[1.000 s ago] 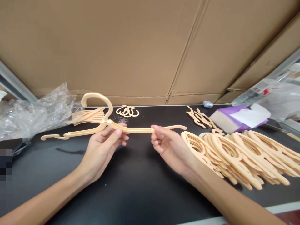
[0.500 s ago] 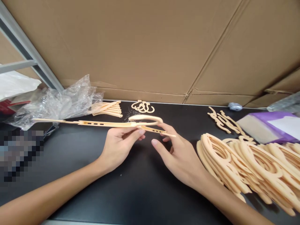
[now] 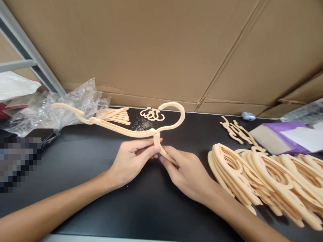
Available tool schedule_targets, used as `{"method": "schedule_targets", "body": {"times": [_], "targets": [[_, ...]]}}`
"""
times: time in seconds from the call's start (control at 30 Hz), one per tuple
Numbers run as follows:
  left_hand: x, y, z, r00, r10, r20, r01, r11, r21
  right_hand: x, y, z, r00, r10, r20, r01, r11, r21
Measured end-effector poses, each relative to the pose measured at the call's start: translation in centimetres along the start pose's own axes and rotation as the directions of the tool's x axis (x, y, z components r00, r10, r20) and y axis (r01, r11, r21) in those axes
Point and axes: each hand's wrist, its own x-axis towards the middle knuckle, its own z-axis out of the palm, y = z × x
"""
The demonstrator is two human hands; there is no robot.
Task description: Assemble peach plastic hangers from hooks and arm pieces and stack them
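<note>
A cream plastic folding clothes hanger (image 3: 121, 130) is held above the dark table, its hook curving up and its long arm reaching out to the left. My left hand (image 3: 135, 158) is closed, pinching the hanger near the joint below the hook. Around the short arm that points down to the right, my right hand (image 3: 188, 171) is closed too. Part of that short arm is hidden by the right fingers. Behind the hanger lie several loose hooks (image 3: 152, 114) and a bundle of cream strips (image 3: 118, 115).
Stacked folded hangers (image 3: 262, 174) cover the right side of the black table (image 3: 106, 211). Curved cream pieces (image 3: 232, 131) and a purple-and-white package (image 3: 285, 136) lie behind them. Clear plastic wrap (image 3: 73, 107) sits at the left. A cardboard wall (image 3: 161, 50) stands at the back.
The hanger has turned from edge-on so that its hook now stands up and its outline shows. My right hand has closed on the short arm; the left keeps its hold.
</note>
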Motion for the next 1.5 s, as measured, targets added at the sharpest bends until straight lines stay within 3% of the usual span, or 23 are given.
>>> {"method": "schedule_targets", "body": {"times": [0.17, 0.27, 0.37, 0.47, 0.6, 0.67, 0.73, 0.83, 0.9, 0.97, 1.03, 1.1, 1.17, 1.27, 1.33, 1.43, 1.5], "targets": [[1.4, -0.9, -0.8, 0.997, -0.080, -0.022, 0.078, 0.994, -0.081, 0.3, 0.0, -0.7, 0.988, 0.134, -0.071, -0.122, 0.981, 0.148], [3.2, -1.2, -2.4, 0.966, -0.191, -0.172, 0.140, 0.952, -0.271, 0.5, -0.2, -1.4, 0.963, 0.248, -0.106, -0.225, 0.955, 0.195], [4.7, -1.0, -4.1, 0.932, -0.215, -0.291, 0.086, 0.913, -0.398, 0.5, -0.4, -1.6, 0.950, 0.297, -0.094, -0.277, 0.943, 0.184], [5.2, -0.9, -5.1, 0.927, -0.125, -0.353, 0.021, 0.959, -0.284, 0.4, -0.3, -1.5, 0.947, 0.311, -0.075, -0.295, 0.939, 0.178], [4.8, -1.2, -4.9, 0.982, 0.085, -0.167, -0.073, 0.995, 0.072, 0.4, -0.3, -1.7, 0.928, 0.366, -0.072, -0.347, 0.918, 0.193], [4.6, -1.3, -4.7, 0.988, 0.099, -0.117, -0.086, 0.989, 0.117, 0.5, -0.5, -2.1, 0.914, 0.398, -0.084, -0.375, 0.904, 0.205], [4.6, -1.4, -4.5, 0.984, 0.087, -0.156, -0.077, 0.995, 0.069, 0.6, -0.8, -2.3, 0.906, 0.412, -0.097, -0.386, 0.898, 0.211], [4.8, -1.3, -4.5, 0.965, -0.004, -0.262, -0.023, 0.995, -0.100, 0.6, -1.0, -2.3, 0.915, 0.392, -0.097, -0.365, 0.905, 0.218], [4.9, -1.2, -4.4, 0.946, -0.143, -0.290, 0.055, 0.955, -0.292, 0.5, -1.0, -2.0, 0.928, 0.362, -0.082, -0.336, 0.913, 0.230], [4.8, -1.2, -4.2, 0.924, -0.286, -0.254, 0.150, 0.882, -0.447, 0.4, -1.0, -1.6, 0.940, 0.339, -0.042, -0.317, 0.912, 0.258], [4.7, -1.3, -4.1, 0.911, -0.357, -0.204, 0.218, 0.840, -0.497, 0.2, -1.0, -1.3, 0.943, 0.332, 0.008, -0.320, 0.901, 0.293], [4.8, -1.5, -4.3, 0.923, -0.340, -0.182, 0.228, 0.862, -0.453, 0.1, -1.1, -1.2, 0.941, 0.336, 0.039, -0.331, 0.892, 0.308], [4.9, -1.5, -4.7, 0.946, -0.250, -0.204, 0.181, 0.934, -0.308, 0.1, -1.1, -1.2, 0.940, 0.340, 0.007, -0.326, 0.896, 0.301], [5.0, -1.4, -5.3, 0.971, -0.038, -0.235, 0.074, 0.987, 0.144, 0.1, -1.2, -1.3, 0.940, 0.326, -0.106, -0.291, 0.922, 0.254], [4.7, -1.4, -5.2, 0.992, 0.061, -0.110, -0.016, 0.928, 0.373, 0.2, -1.1, -1.2, 0.946, 0.293, -0.136, -0.263, 0.944, 0.201], [3.9, -1.6, -4.4, 0.987, 0.016, 0.160, -0.076, 0.923, 0.377, 0.2, -0.5, -0.7, 0.971, 0.200, -0.130, -0.187, 0.977, 0.103], [3.5, -1.8, -3.8, 0.963, -0.010, 0.268, -0.098, 0.917, 0.386, 0.2, -0.1, -0.5, 0.982, 0.089, -0.164, -0.087, 0.996, 0.021]]}}
